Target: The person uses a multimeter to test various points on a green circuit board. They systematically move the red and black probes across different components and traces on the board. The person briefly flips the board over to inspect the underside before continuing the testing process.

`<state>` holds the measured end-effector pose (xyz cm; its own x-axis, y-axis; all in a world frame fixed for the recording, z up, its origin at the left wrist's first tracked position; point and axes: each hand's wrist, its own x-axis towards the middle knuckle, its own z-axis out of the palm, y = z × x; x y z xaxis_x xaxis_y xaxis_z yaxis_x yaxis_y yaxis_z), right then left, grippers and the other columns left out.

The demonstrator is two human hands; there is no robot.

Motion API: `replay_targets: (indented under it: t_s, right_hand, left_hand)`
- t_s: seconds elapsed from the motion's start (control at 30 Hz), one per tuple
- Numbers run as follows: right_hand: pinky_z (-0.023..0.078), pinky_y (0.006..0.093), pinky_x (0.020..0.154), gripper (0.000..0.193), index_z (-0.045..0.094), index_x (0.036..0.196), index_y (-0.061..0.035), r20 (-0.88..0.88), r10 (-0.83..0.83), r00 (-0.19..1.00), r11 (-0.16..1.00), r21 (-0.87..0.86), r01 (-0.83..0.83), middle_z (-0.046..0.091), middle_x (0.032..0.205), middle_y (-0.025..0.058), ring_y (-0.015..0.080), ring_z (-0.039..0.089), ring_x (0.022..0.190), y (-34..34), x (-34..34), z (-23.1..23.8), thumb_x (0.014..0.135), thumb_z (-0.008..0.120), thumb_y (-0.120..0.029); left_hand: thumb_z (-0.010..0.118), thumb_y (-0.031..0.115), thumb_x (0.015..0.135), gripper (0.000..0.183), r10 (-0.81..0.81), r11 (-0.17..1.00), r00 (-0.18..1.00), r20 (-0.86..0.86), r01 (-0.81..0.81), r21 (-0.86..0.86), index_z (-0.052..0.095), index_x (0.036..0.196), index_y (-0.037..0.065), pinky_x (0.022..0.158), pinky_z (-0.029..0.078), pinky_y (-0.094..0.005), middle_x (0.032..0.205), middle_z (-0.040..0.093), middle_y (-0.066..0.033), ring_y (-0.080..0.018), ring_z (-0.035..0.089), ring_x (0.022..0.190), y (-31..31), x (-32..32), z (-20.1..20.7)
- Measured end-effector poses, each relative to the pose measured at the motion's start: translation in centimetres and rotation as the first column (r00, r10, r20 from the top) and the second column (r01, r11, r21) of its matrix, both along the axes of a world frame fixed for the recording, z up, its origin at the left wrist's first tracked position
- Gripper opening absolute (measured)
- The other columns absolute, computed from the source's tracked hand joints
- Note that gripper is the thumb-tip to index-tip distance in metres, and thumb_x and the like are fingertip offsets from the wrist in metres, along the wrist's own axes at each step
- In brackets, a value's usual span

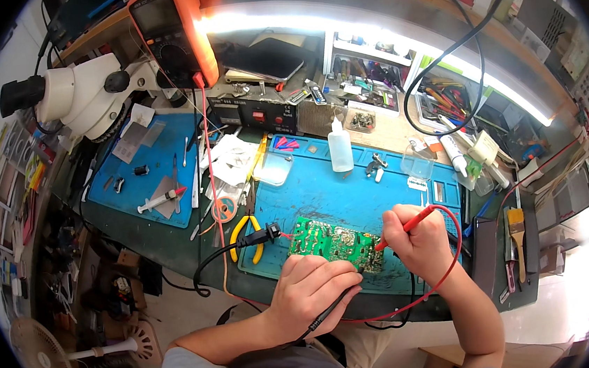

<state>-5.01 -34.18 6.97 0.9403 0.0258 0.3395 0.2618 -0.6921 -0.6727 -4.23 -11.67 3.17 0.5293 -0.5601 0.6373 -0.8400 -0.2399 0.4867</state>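
Observation:
A green circuit board (334, 242) lies solder side up on the blue work mat (296, 201) in front of me. My right hand (415, 243) is closed round a red multimeter probe (419, 219), its tip at the board's right end. In my left hand (311, 291), by the board's near edge, is a black multimeter probe (328, 312); its tip is hidden by the fingers. A black power plug (258, 236) on a cable sits at the board's left end, with thin wires running to it. The orange multimeter (173, 37) stands at the upper left, red lead plugged in.
Yellow-handled pliers (254, 247) lie left of the board. Behind it stand a white squeeze bottle (339, 146) and a black power supply (257, 114). A microscope (84, 97) stands at the left, above another blue mat (109, 190). The red lead (457, 247) loops round my right wrist.

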Motion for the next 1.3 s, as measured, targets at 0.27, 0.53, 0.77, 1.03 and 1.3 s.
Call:
replay_targets:
  t_s: [0.27, 0.53, 0.77, 1.03, 1.3]
  right_hand:
    - [0.039, 0.0419, 0.047, 0.034, 0.047, 0.066, -0.0040, 0.068, -0.007, 0.998, 0.999, 0.045, 0.004, 0.050, 0.058, 0.0131, 0.0328, 0.053, 0.051, -0.4, -0.3, -1.3, 0.095, 0.064, -0.009]
    - [0.039, 0.0417, 0.046, 0.034, 0.047, 0.065, -0.0043, 0.135, -0.018, 0.991, 1.000, 0.025, 0.015, 0.049, 0.057, 0.0123, 0.0316, 0.052, 0.050, -0.4, -0.7, -1.7, 0.094, 0.065, -0.008]
    - [0.038, 0.0409, 0.046, 0.035, 0.046, 0.064, -0.0044, 0.121, -0.042, 0.992, 0.998, 0.042, 0.038, 0.047, 0.056, 0.0118, 0.0304, 0.051, 0.048, -0.6, -0.7, -2.4, 0.093, 0.065, -0.008]
    - [0.038, 0.0392, 0.045, 0.036, 0.044, 0.063, -0.0033, 0.105, -0.073, 0.992, 0.997, 0.041, 0.069, 0.047, 0.055, 0.0109, 0.0277, 0.051, 0.047, -0.6, -0.9, -2.5, 0.093, 0.063, -0.006]
    - [0.041, 0.0318, 0.048, 0.040, 0.056, 0.061, -0.0022, 0.089, -0.060, 0.994, 0.998, 0.017, 0.059, 0.058, 0.057, 0.0058, 0.0154, 0.054, 0.049, -0.5, -0.9, -1.8, 0.101, 0.050, -0.008]
  left_hand:
    - [0.081, 0.009, 0.077, 0.026, -0.061, 0.998, 0.998, 0.005, 0.061, 0.028, 0.072, 0.102, 0.010, 0.082, 0.042, -0.0332, 0.104, 0.069, 0.0023, -0.0179, 0.060, 0.091, 0.2, 0.7, 0.5]
    - [0.081, 0.009, 0.077, 0.027, -0.070, 0.997, 0.997, 0.040, 0.069, 0.023, 0.072, 0.102, 0.010, 0.082, 0.042, -0.0331, 0.105, 0.069, 0.0017, -0.0177, 0.061, 0.092, 0.2, 0.9, 0.3]
    - [0.081, 0.009, 0.078, 0.026, -0.060, 0.998, 0.998, 0.027, 0.060, -0.001, 0.071, 0.101, 0.011, 0.083, 0.042, -0.0332, 0.104, 0.069, 0.0016, -0.0177, 0.061, 0.092, 0.1, 0.9, 0.3]
    - [0.080, 0.009, 0.079, 0.024, -0.069, 0.997, 0.997, 0.019, 0.069, -0.023, 0.071, 0.101, 0.010, 0.081, 0.041, -0.0332, 0.101, 0.068, 0.0008, -0.0176, 0.060, 0.090, -0.1, 0.9, 0.3]
    - [0.084, 0.009, 0.074, 0.032, -0.076, 0.997, 0.997, 0.014, 0.076, -0.021, 0.072, 0.103, 0.012, 0.083, 0.041, -0.0321, 0.105, 0.070, 0.0024, -0.0169, 0.060, 0.091, 0.3, 0.9, 0.1]
